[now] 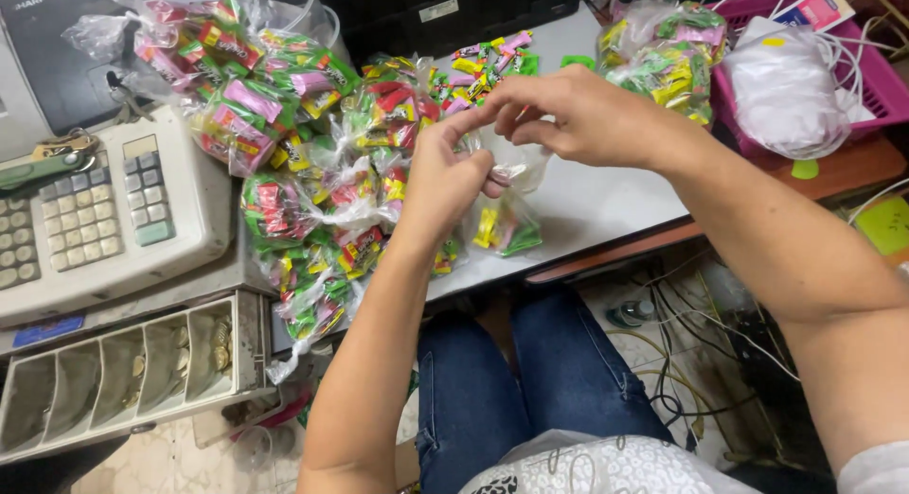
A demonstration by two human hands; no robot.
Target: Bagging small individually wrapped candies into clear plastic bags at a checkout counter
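1. The left hand (445,177) and right hand (578,115) meet over the grey table (597,205), both pinching the gathered neck of a small clear candy bag (507,224). The bag hangs just above the tabletop with a few wrapped sweets in its bottom.
2. The grip is fingertips only on thin plastic; if the neck slips, I'd expect the sweets to spill onto the table or off its near edge into the lap below.
3. Just left of the left hand lies a heap of filled candy bags (312,172), crowding the near edge; a nudge from the forearm could push the lowest ones off.
4. Loose candies (488,63) lie beyond the hands, easy to scatter.
5. The open coin drawer (123,371) of the cash register (95,215) sits under that heap's edge, so a falling bag may land in it.
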